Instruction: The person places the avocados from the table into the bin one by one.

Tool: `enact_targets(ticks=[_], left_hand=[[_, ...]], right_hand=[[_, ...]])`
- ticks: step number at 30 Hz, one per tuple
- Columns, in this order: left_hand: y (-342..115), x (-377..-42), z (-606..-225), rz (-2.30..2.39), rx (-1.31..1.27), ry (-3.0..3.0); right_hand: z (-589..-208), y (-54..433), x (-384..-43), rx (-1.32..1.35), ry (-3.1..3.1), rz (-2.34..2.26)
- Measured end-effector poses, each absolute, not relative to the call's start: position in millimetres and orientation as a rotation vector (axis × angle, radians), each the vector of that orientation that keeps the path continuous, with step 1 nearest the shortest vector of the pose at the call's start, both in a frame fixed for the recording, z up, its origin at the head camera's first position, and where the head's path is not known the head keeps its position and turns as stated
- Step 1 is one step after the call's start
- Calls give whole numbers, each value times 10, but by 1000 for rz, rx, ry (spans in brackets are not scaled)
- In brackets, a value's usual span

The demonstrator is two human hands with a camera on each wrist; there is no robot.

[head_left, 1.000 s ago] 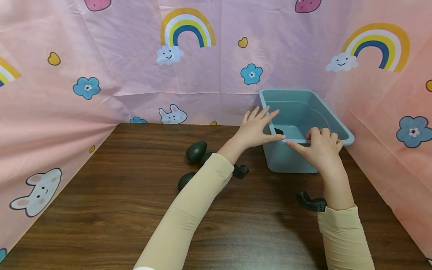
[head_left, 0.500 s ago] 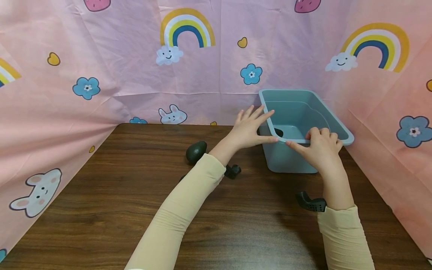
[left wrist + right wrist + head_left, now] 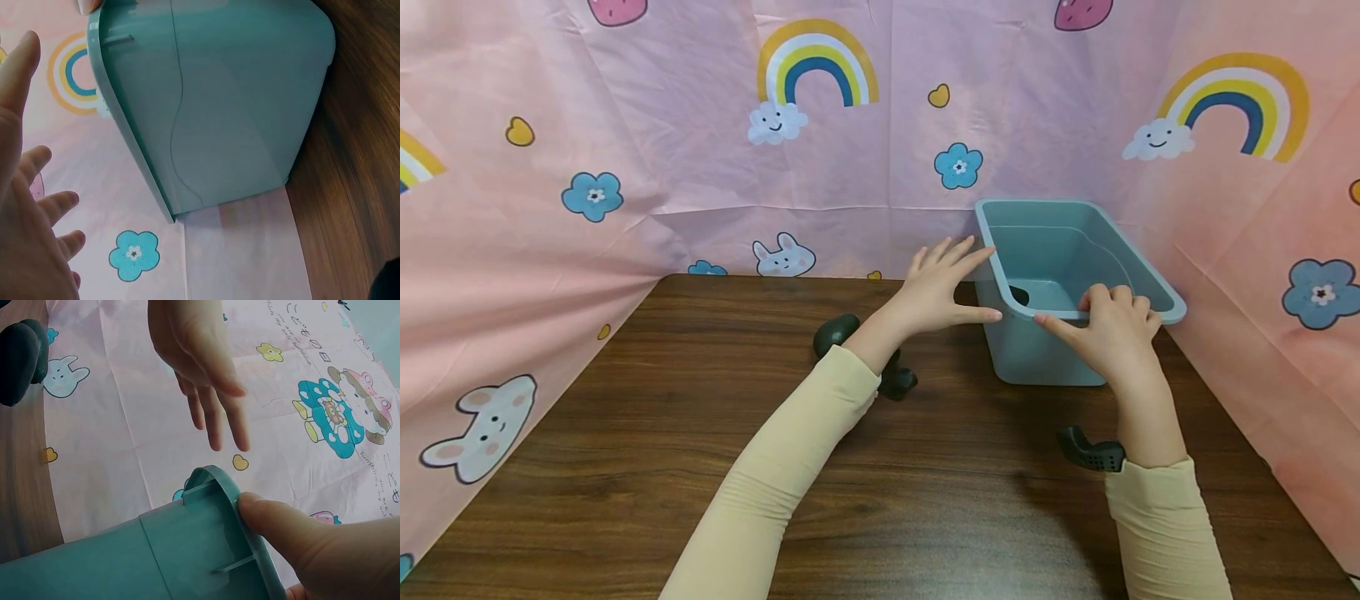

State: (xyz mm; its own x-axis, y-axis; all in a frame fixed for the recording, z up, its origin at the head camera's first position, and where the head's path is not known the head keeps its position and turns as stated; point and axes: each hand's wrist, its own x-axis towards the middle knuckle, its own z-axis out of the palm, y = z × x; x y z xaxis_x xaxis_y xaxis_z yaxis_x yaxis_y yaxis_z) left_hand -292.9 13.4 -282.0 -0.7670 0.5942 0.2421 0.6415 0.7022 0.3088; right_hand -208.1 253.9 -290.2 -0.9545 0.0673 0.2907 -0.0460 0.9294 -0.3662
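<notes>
A blue-green plastic bin [image 3: 1051, 354] stands at the right of the table. My right hand [image 3: 1116, 337] grips its near rim, fingers curled over the edge and thumb along the lip near the left corner. Just left of the bin, my left hand [image 3: 934, 292] is spread with straight fingers and holds nothing; the left wrist view shows this hand [image 3: 37, 231] beside the bin's wall [image 3: 244, 119]. Part of a dark rounded object [image 3: 1018, 295] shows inside the bin. A dark green avocado [image 3: 833, 335] lies on the table, partly behind my left forearm.
Black wrist devices sit on my left wrist [image 3: 898, 382] and right wrist [image 3: 1090, 451]. A pink patterned cloth [image 3: 700, 150] encloses the dark wooden table [image 3: 647, 400] at the back and sides. Dark avocados [image 3: 17, 362] also appear in the right wrist view.
My left hand has drawn back leftward from the bin's rim, fingers still spread. Its sleeve now covers avocados seen earlier. My right hand has stayed on the rim.
</notes>
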Motion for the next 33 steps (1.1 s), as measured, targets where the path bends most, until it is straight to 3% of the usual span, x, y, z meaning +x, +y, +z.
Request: enact_targets(ticks=[33], left_hand=[[-590, -2938, -2909, -666, -978, -2761]], right_hand=[[-2897, 2537, -2068, -12, -2792, 569]])
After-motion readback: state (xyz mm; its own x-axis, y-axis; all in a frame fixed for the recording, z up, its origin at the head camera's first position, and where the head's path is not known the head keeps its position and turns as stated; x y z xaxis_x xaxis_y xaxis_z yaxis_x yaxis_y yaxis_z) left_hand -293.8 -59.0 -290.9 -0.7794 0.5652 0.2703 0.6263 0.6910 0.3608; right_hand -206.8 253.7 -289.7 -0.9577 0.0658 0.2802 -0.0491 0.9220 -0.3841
